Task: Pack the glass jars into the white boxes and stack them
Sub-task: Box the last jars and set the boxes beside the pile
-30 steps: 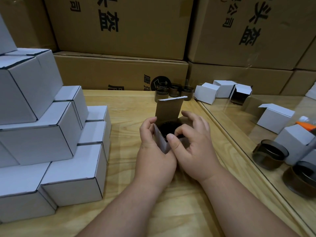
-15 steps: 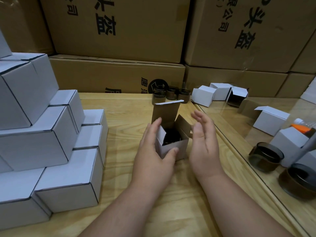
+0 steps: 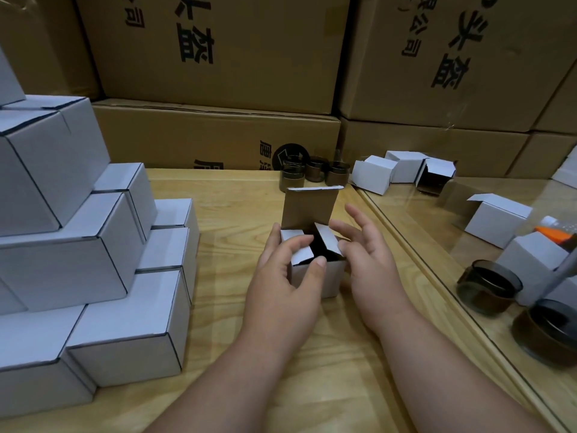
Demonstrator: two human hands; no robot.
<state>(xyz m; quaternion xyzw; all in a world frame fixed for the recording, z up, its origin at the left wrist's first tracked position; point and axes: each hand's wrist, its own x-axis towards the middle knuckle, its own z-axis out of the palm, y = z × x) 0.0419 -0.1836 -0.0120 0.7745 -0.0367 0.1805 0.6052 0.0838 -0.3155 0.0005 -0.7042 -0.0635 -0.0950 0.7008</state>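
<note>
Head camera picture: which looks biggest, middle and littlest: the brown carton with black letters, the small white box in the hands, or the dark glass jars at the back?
1. Brown cardboard carton
2. Small white box, nearer the camera
3. Dark glass jars at the table's back, farther away

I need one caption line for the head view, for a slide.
Left hand folds a side flap of the open white box; right hand hovers beside it.

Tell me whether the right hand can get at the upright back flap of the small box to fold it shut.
Probably yes. The right hand hovers open beside the open box, and the back flap stands clear above it, nothing in between.
</note>
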